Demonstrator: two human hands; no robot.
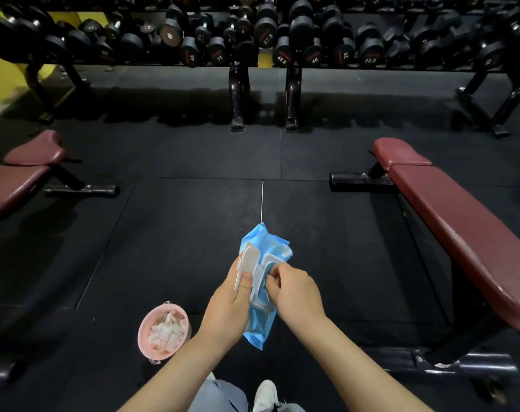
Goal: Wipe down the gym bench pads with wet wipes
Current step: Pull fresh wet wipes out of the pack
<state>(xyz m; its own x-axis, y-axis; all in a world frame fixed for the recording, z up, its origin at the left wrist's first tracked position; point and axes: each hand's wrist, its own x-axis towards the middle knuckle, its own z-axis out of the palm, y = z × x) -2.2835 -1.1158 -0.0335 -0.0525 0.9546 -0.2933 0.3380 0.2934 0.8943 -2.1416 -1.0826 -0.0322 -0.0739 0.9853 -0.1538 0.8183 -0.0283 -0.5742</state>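
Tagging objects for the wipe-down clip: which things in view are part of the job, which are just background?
Job:
- blue wet-wipe pack, lid flipped open, held by left hand
- right hand, pinching at the pack's opening
- right bench pad
- left bench pad
- pink bin with crumpled wipes

Background:
- dumbbell rack
- black floor mats

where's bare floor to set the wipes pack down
The widest bare patch is the black floor mat between the left bench and the right bench, ahead of the hands. It is tighter near the pink bin by the feet.
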